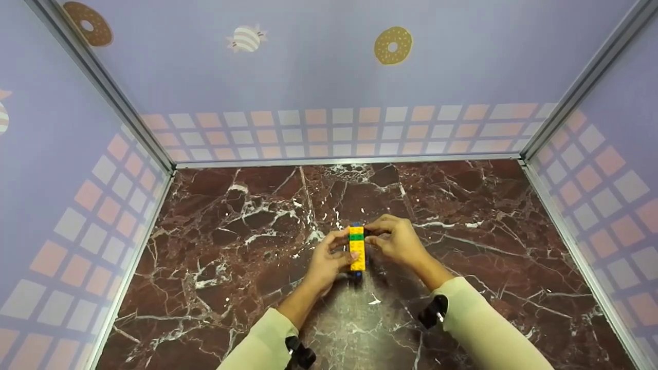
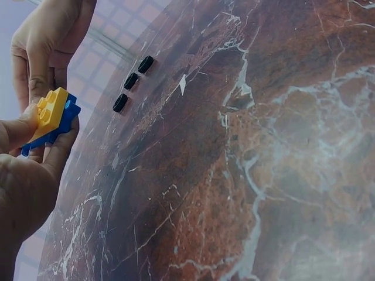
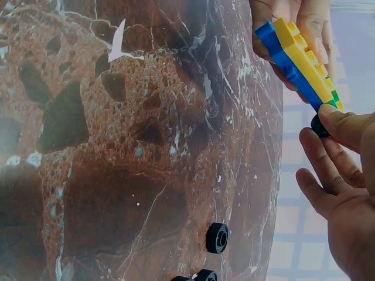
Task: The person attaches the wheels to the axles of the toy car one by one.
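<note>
A toy brick car (image 1: 357, 251) is held above the table, with yellow bricks and a green brick (image 1: 356, 237) on top of a blue base (image 3: 287, 61). My left hand (image 1: 326, 261) grips it from the left, thumb on the yellow side and fingers under the blue base. At the car's green-brick end, my right hand (image 1: 402, 241) pinches a small black wheel (image 3: 319, 126) between thumb and fingers, right against the blue base. The thumb partly covers this wheel. The remaining right fingers spread loosely below it in the right wrist view.
Three loose black wheels lie on the marbled tabletop, including one nearer wheel (image 2: 120, 103) and one farther wheel (image 2: 146, 64). Purple panels with metal edging enclose the table (image 1: 247, 303) at the back wall (image 1: 318, 77) and both sides.
</note>
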Action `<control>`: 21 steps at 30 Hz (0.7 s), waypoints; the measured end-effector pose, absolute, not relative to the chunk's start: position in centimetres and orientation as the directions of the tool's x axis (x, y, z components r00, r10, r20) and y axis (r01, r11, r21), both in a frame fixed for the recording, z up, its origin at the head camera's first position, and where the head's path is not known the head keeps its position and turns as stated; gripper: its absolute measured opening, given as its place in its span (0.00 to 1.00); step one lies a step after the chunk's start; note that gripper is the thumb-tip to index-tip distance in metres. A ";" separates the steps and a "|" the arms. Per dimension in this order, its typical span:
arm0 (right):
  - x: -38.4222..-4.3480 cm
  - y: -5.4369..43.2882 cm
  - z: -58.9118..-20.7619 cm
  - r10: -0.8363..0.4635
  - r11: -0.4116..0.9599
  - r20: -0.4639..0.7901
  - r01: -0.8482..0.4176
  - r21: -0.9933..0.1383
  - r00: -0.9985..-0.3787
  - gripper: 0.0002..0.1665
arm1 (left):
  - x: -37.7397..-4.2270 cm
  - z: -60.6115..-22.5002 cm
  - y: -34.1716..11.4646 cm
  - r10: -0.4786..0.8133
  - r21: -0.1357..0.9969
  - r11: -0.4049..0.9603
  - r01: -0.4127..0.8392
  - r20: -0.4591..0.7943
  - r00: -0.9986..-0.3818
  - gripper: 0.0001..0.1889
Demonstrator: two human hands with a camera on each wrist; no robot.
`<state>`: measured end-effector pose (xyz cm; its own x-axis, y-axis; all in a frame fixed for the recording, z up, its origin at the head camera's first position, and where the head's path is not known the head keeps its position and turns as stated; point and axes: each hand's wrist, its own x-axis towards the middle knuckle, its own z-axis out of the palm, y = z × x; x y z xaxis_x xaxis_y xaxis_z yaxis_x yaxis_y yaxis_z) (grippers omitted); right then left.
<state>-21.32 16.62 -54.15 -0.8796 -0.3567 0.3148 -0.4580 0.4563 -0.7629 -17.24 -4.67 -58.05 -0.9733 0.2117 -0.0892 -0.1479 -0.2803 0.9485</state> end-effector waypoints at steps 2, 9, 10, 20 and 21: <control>-21.3 16.5 -54.0 -0.349 0.452 0.300 -0.440 -0.776 -0.888 0.14 | -17.3 -58.1 -4.7 0.215 0.949 -0.278 -0.148 -0.089 -0.973 0.33; -21.4 16.6 -54.0 -0.355 0.437 0.302 -0.442 -0.783 -0.885 0.14 | -17.3 -58.3 -4.7 0.200 0.954 -0.268 -0.131 -0.078 -0.977 0.33; -21.4 16.6 -54.0 -0.354 0.438 0.302 -0.442 -0.783 -0.885 0.14 | -17.3 -58.3 -4.7 0.200 0.955 -0.268 -0.129 -0.076 -0.977 0.33; -21.3 17.0 -54.2 -0.349 0.421 0.286 -0.422 -0.803 -0.892 0.16 | -17.2 -57.9 -4.3 0.191 0.939 -0.298 -0.174 -0.120 -0.974 0.34; -21.3 17.0 -54.2 -0.351 0.417 0.285 -0.421 -0.805 -0.892 0.16 | -17.2 -57.8 -4.2 0.190 0.937 -0.300 -0.178 -0.124 -0.974 0.34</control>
